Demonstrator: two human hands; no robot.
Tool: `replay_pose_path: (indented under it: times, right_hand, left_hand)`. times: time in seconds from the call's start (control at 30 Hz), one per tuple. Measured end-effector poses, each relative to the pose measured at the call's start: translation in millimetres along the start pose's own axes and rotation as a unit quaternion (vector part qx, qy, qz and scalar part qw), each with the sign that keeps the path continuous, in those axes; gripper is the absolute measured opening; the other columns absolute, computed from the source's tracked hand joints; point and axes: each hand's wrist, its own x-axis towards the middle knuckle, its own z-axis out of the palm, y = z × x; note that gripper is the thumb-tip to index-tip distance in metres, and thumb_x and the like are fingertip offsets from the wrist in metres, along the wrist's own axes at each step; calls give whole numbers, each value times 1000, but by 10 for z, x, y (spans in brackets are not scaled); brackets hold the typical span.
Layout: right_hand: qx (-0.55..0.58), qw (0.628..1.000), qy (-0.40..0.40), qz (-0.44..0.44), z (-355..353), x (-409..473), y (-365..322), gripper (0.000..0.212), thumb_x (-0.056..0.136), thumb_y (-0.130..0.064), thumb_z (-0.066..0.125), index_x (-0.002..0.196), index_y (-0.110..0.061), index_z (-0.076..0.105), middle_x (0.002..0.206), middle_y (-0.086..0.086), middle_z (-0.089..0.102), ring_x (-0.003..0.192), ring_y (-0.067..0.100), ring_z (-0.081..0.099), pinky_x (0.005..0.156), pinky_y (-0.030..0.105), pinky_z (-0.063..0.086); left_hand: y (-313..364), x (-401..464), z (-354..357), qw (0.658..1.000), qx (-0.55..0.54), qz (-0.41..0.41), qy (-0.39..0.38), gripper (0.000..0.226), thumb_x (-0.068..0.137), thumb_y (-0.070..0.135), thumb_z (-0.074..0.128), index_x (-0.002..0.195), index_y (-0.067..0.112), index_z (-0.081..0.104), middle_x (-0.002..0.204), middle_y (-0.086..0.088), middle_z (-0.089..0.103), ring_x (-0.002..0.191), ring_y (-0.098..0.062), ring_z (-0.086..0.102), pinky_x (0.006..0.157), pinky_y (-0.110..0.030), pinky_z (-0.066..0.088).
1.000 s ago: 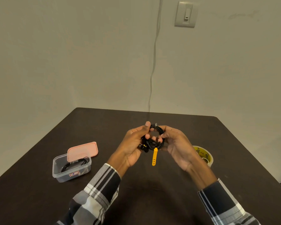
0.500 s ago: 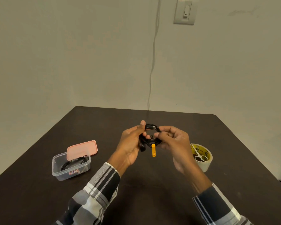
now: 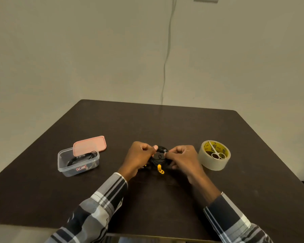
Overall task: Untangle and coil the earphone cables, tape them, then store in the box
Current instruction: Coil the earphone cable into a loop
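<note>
Both my hands have dropped toward mid-surface, left hand [image 3: 140,157] and right hand [image 3: 182,157] pinching the coiled earphone cable [image 3: 159,157], ready for taping.

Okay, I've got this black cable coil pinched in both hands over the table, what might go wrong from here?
1. Both hands, the left hand and right hand, pinch the black cable coil. To reach the tape roll one grip must let go, and the loops may spring apart.
2. Small scissors sit inside the roll's core, so lifting the roll could tip them out.
3. The clear box already holds a cable, so the new coil might snag on it.
</note>
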Motion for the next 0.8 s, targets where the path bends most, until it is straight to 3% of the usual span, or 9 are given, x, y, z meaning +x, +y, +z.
replay_pose_path:
  times: [0.1,0.23,0.33,0.43,0.53,0.67,0.8]
  right_hand:
    - [-55,998,11,-5,19,16,50,15,78,-26,79,65,-19,75,59,-2,71,52,7,63,55,30,53]
    - [-105,994,13,-21,7,43,96,16,78,-33,79,64,-24,76,63,-10,72,63,6,67,64,38,56]
    - [-156,987,11,-27,4,94,100,20,79,-38,79,65,-25,75,65,-12,72,67,8,69,68,40,60]
    - [-203,979,20,-31,23,133,106,22,78,-43,78,66,-25,74,63,-10,71,66,6,68,67,40,60]
    - [-225,973,21,-37,44,147,128,23,79,-45,78,69,-25,72,64,-9,71,66,7,68,67,40,60]
    - [-202,979,14,-37,31,165,126,20,78,-44,80,78,-25,73,72,-8,72,71,8,68,71,39,58]
    - [-179,983,7,-47,25,190,127,18,78,-38,82,87,-24,74,76,-7,71,73,7,67,74,37,57]
  left_hand:
    - [-42,24,10,992,122,37,18,28,92,36,66,70,20,72,57,9,65,43,2,51,49,-17,37]
    - [-30,65,29,981,184,59,-6,23,95,36,63,83,19,74,71,4,69,63,-5,62,56,-18,39]
    - [-40,115,46,970,229,87,5,22,94,36,63,85,19,75,67,6,66,73,-13,62,75,-22,43]
    - [-91,156,79,962,247,113,28,18,92,35,66,86,21,75,61,14,57,71,-6,53,88,-28,39]
    - [-151,168,86,966,230,118,33,13,90,34,68,85,23,74,65,11,63,69,-6,55,87,-28,41]
    - [-173,195,27,975,199,98,16,19,94,34,63,90,21,76,75,8,69,83,-13,63,73,-29,46]
    - [-150,222,-21,972,211,101,-18,18,95,28,63,95,19,78,80,7,72,75,-5,63,67,-22,44]
